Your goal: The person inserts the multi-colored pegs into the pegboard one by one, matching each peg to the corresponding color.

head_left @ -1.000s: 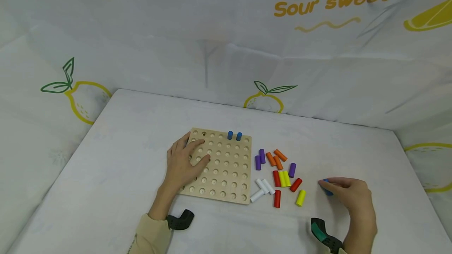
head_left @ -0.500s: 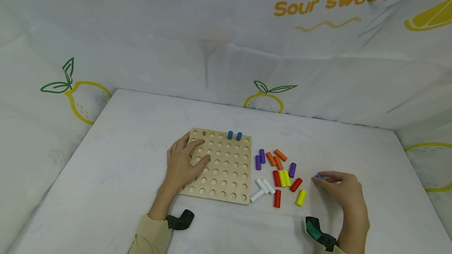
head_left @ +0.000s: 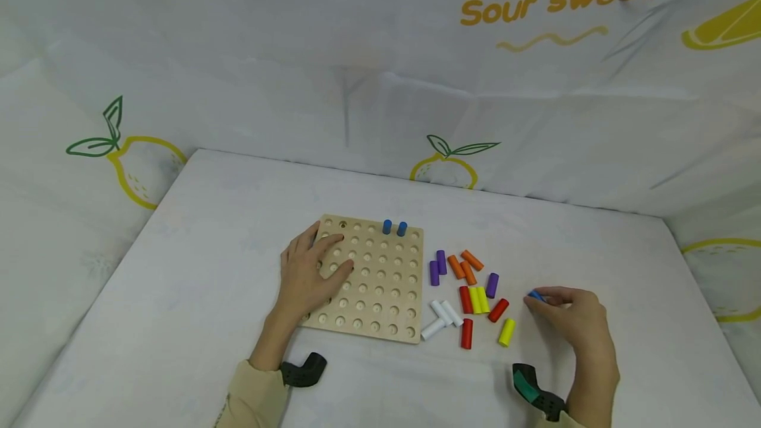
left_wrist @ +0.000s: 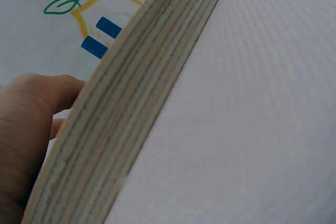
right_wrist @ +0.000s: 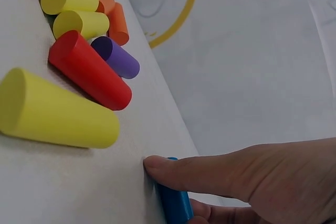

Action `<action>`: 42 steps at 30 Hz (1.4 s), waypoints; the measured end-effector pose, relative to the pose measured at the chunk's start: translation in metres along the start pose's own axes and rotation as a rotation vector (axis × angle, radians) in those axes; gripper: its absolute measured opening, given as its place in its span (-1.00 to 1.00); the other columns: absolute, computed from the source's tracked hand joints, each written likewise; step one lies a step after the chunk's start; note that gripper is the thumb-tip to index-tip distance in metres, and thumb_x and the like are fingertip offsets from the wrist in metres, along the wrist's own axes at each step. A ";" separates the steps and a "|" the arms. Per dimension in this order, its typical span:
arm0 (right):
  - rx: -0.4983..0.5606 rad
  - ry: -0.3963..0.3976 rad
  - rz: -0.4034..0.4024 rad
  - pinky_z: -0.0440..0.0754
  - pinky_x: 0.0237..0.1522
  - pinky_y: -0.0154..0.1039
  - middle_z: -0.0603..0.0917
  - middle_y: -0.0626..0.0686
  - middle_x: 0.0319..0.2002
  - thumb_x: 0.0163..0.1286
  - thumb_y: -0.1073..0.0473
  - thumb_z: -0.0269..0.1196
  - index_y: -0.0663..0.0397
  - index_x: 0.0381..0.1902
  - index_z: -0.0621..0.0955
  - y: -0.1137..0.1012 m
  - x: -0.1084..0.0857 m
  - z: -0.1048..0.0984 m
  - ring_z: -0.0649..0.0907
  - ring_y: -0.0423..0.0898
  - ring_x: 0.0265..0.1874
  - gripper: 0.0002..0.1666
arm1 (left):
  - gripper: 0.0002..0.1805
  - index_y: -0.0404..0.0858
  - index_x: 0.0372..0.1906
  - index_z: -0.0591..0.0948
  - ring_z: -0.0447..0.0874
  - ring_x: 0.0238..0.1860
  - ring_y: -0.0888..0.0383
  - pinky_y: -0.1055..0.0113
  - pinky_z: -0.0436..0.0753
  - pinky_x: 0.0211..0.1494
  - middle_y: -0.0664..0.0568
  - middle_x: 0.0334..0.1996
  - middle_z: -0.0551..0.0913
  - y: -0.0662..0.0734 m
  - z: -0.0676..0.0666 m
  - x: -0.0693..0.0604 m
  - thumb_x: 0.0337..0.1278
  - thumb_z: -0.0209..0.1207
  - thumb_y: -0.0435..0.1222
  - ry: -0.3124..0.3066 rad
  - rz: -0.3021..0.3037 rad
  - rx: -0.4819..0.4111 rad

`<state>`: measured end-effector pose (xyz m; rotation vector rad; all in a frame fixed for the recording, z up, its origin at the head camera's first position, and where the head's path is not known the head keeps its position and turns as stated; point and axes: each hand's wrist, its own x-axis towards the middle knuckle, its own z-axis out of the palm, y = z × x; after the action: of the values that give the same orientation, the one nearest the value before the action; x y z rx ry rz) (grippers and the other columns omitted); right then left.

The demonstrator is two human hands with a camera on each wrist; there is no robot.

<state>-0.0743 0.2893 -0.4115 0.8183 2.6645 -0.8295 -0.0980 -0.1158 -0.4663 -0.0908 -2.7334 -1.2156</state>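
Observation:
A square wooden pegboard [head_left: 380, 289] with rows of round holes lies on the table. Two blue pegs [head_left: 395, 228] stand upright in its far row; they also show beyond the board's edge in the left wrist view. My left hand [head_left: 309, 276] rests over the board's left side, thumb and index finger spread on its top. To the right of the loose pegs, my right hand [head_left: 573, 312] pinches a blue peg [right_wrist: 176, 203] between thumb and fingers, low over the table. In the head view that peg is mostly hidden by the fingers.
Between board and right hand lie loose pegs: orange [head_left: 472, 260], purple [head_left: 492, 285], red [head_left: 467, 334], yellow [head_left: 507, 333] and white [head_left: 433, 329]. Black wrist mounts [head_left: 304, 370] stick out at both wrists. A lemon-print cloth [head_left: 380, 38] hangs behind the table.
My right hand has moved a little left and away from me with the blue peg, which has turned in the fingers, then nearly stopped. The left hand and board stay put.

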 end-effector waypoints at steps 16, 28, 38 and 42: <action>-0.029 -0.007 -0.060 0.51 -0.20 -0.02 0.62 0.31 -0.11 0.37 -0.04 0.35 0.31 0.18 0.63 -0.003 -0.003 -0.002 0.41 0.23 -0.01 -0.39 | -0.42 -0.09 0.25 0.65 0.17 0.55 -0.29 -0.35 0.05 0.49 -0.26 0.55 0.28 0.001 0.002 0.001 0.12 0.33 0.01 -0.003 0.010 -0.009; -0.036 0.043 -0.132 0.45 -0.38 -0.28 0.63 0.34 -0.03 0.44 0.04 0.29 0.30 0.21 0.62 -0.015 -0.009 0.003 0.50 0.18 -0.11 -0.47 | -0.42 -0.09 0.25 0.65 0.17 0.55 -0.32 -0.36 0.05 0.49 -0.26 0.55 0.28 0.001 0.000 0.000 0.12 0.33 0.01 -0.001 0.006 0.001; -0.023 0.057 -0.249 0.75 -0.21 0.00 0.63 0.44 0.09 0.52 0.08 0.20 0.31 0.24 0.59 -0.025 -0.015 0.010 0.64 0.33 -0.07 -0.51 | -0.43 -0.09 0.24 0.65 0.18 0.54 -0.31 -0.36 0.05 0.49 -0.27 0.54 0.29 -0.001 0.001 0.000 0.12 0.33 0.01 0.003 0.006 0.004; -0.002 0.089 -0.297 0.77 -0.22 0.03 0.64 0.42 0.10 0.53 0.11 0.18 0.28 0.24 0.60 -0.035 -0.021 0.014 0.68 0.35 -0.07 -0.54 | -0.42 -0.09 0.25 0.65 0.17 0.55 -0.31 -0.35 0.05 0.50 -0.27 0.55 0.29 0.000 0.000 0.000 0.12 0.33 0.01 -0.004 0.002 0.009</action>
<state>-0.0768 0.2477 -0.3997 0.4734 2.9104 -0.8735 -0.0979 -0.1156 -0.4667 -0.0954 -2.7409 -1.2037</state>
